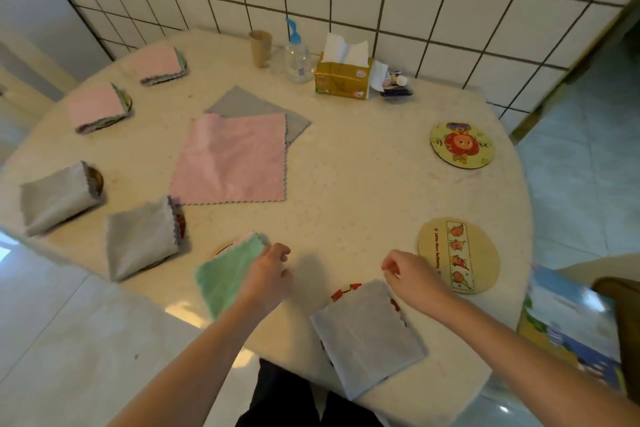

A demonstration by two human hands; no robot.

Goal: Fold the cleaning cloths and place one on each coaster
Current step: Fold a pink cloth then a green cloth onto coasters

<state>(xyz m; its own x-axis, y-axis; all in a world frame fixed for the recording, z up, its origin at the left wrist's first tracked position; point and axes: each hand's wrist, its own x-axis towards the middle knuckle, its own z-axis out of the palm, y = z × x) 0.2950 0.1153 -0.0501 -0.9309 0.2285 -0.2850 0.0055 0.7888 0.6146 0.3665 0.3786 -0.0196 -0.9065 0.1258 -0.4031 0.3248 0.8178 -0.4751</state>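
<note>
Folded grey cloth (367, 336) lies lengthwise toward the person, both hands empty.

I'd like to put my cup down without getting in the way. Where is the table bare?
Widest bare patch: between the unfolded pink cloth and the two uncovered coasters, orange-face and carrot-strip. A smaller one lies between the left hand and right hand. The left rim is crowded with folded cloths, the wall side with the tissue box.
</note>
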